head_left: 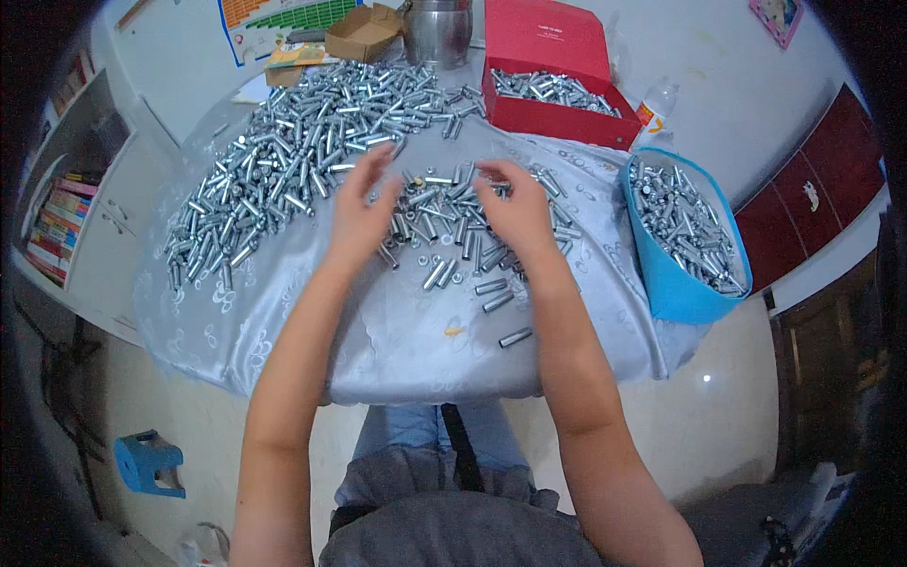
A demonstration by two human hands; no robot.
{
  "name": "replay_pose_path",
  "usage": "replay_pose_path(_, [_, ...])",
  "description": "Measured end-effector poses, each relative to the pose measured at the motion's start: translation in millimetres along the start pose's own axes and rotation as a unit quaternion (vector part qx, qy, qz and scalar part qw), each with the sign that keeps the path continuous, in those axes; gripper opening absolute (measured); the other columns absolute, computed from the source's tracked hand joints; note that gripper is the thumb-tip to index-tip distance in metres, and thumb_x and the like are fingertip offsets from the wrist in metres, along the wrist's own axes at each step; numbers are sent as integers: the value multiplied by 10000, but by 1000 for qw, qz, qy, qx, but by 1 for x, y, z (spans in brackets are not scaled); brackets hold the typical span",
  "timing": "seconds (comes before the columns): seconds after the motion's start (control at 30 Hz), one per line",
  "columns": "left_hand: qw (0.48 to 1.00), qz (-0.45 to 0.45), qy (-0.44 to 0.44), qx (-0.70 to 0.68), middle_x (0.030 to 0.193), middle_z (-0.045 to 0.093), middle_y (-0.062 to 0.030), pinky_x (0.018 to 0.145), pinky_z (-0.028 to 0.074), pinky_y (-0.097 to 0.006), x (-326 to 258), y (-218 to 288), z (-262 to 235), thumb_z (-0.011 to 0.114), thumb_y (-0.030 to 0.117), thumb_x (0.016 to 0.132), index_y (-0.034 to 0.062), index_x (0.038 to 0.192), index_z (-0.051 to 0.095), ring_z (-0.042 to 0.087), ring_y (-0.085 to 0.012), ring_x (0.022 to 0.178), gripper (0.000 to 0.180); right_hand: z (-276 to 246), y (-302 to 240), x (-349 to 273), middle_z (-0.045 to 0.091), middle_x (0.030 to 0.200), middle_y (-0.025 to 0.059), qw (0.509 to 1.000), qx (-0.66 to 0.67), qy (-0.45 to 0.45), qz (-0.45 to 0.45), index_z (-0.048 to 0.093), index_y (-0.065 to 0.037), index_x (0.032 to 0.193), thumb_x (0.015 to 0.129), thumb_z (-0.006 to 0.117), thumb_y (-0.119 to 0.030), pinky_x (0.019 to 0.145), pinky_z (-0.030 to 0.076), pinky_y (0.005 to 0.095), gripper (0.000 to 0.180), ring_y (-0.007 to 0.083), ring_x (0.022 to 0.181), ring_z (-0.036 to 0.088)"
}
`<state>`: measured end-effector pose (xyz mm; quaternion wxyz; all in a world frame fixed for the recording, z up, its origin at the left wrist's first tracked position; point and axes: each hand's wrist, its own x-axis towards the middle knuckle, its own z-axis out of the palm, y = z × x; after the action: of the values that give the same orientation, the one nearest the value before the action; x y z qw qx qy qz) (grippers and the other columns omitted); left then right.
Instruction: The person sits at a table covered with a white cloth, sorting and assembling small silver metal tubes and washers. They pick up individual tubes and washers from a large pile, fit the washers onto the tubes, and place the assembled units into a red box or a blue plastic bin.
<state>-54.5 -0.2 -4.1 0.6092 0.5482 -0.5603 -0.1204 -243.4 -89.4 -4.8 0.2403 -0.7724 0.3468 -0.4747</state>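
Both my hands hover over a small heap of short silver metal sleeves and nuts (439, 219) in the middle of a table covered with a pale patterned cloth (397, 340). My left hand (357, 213) has its fingers spread, fingertips touching the heap's left side. My right hand (515, 210) rests on the heap's right side, fingers curled down among the pieces; whether it grips one is hidden. A few loose sleeves (498, 300) lie nearer to me.
A large pile of the same metal sleeves (302, 151) covers the table's far left. A red box (553, 94) and a blue tub (685, 236) at the right hold more. A steel pot (437, 33), cardboard box (364, 33) and plastic bottle (655, 106) stand behind. A blue stool (149, 463) sits on the floor.
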Motion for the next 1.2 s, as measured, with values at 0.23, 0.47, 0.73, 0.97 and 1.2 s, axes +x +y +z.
replay_pose_path(0.23, [978,-37,152,138,1013,625,-94,861,432,-284,13,-42,-58,448,-37,829,40,1092,571,582,-174,951,301,-12,-5,-11,595,1086,112,973,-152,-172,-15,660,-98,989,662,608,-137,932,394,392,333,297,1053,523])
replay_pose_path(0.47, [959,-43,103,262,995,621,-159,780,459,-359,3,-28,-41,481,8,810,38,1021,592,594,-311,903,240,-15,-3,-10,619,975,171,982,-123,-146,8,656,-56,961,672,619,-53,862,445,379,291,334,954,572])
replay_pose_path(0.73, [965,-69,-27,250,1008,638,-118,846,452,-326,-3,-46,-34,474,-26,830,31,1040,584,605,-245,954,245,-11,1,-5,628,889,196,993,-47,-108,7,644,-5,935,719,598,-18,765,473,358,222,320,846,610])
replay_pose_path(0.97, [972,-54,-92,207,1022,630,-119,848,449,-328,-4,-31,-31,513,-5,835,35,1049,597,594,-240,965,233,-4,-9,-2,645,807,155,997,23,-58,51,652,-6,912,767,615,-102,687,480,320,177,236,735,619])
replay_pose_path(1.2, [955,65,-148,251,1004,627,-106,886,416,-356,-7,-5,-17,579,70,805,52,984,636,564,-269,972,188,3,-6,-4,650,811,136,998,14,-52,28,653,-23,932,761,633,-101,678,482,300,189,186,740,621])
